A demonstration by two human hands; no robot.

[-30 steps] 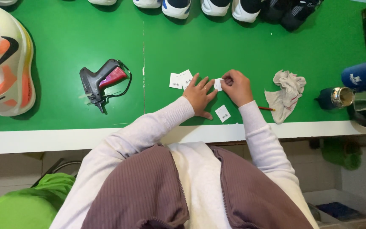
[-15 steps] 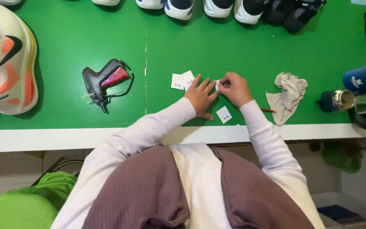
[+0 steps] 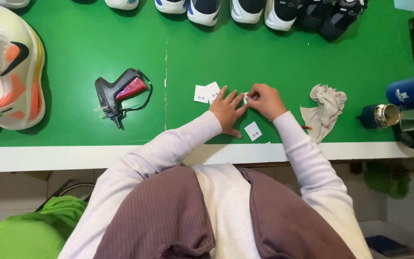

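My left hand [image 3: 227, 111] and my right hand [image 3: 264, 100] meet over the green table [image 3: 192, 57], both pinching a small white paper tag [image 3: 246, 98] between the fingertips. Two more white tags [image 3: 206, 92] lie flat just left of my left hand. Another white tag [image 3: 253, 130] lies below my hands, near the table's front edge. The fingers of my left hand are spread, with only the thumb and forefinger on the tag.
A black and red tagging gun [image 3: 117, 92] with a cord lies to the left. A white and orange sneaker [image 3: 6, 67] is at far left. A crumpled cloth [image 3: 326, 109] and a blue bottle [image 3: 410, 91] lie right. Several shoes [image 3: 245, 10] line the far edge.
None of the things on the table moved. My hands stay together on the small tag with only slight finger shifts.
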